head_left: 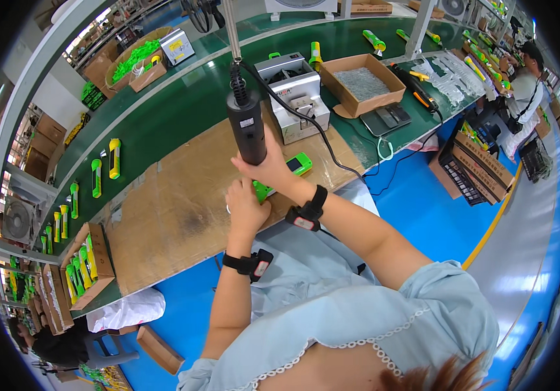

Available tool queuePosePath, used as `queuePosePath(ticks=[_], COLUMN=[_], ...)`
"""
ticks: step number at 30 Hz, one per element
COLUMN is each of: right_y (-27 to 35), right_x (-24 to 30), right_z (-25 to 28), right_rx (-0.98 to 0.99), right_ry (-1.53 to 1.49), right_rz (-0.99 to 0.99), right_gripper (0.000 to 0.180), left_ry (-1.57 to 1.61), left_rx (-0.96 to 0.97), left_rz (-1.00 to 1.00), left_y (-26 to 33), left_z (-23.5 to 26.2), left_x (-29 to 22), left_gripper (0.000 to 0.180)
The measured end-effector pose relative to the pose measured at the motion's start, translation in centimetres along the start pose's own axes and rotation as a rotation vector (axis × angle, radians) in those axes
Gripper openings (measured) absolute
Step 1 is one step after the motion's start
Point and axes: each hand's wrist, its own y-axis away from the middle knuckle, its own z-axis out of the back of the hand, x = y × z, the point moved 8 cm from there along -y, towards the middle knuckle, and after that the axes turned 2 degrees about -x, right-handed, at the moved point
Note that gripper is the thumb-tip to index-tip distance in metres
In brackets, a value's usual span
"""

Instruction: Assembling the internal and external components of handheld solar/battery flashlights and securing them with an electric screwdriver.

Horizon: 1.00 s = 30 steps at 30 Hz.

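My right hand (272,164) is wrapped round a black electric screwdriver (247,127), held upright, with a coiled cord at its top. Just below it, my left hand (246,205) grips one end of a bright green flashlight (299,164) on the brown cardboard sheet (182,208). My right hand and wrist cross over the flashlight's middle, and a dark panel shows near its far end. The screwdriver's tip and the spot it meets are hidden behind my hands.
Beyond the cardboard stands a silver-grey machine (298,98). Right of it are an open carton (364,85) and an orange-black tool (415,88). Yellow-green flashlights (114,158) lie on the green belt; more fill a box (84,267) at left. A black cable (325,140) crosses the right side.
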Motion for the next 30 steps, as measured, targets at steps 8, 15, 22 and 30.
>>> queuePosePath(ticks=[8,15,22,30], right_y=[3.4,4.7,4.8,0.0], right_x=[-3.1,-4.0,-1.2,3.9], right_z=[1.7,7.9,5.5,1.0], right_rx=[0.008,0.079,0.116,0.052], right_ry=[0.202,0.278,0.3,0.047], right_rz=[-0.073,-0.125,-0.022,0.072], right_gripper=[0.052,0.051,0.063,0.079], left_ry=[0.017,0.0,0.021,0.03], left_rx=[-0.018,-0.029,-0.051,-0.028], left_rz=[-0.013,-0.024,-0.035,-0.116], left_y=[0.5,0.1,0.2,0.5], left_z=[0.5,0.7,0.6,1.0], left_x=[-0.5,-1.1,-0.5,-0.8], left_gripper=[0.067,0.049,0.045,0.052])
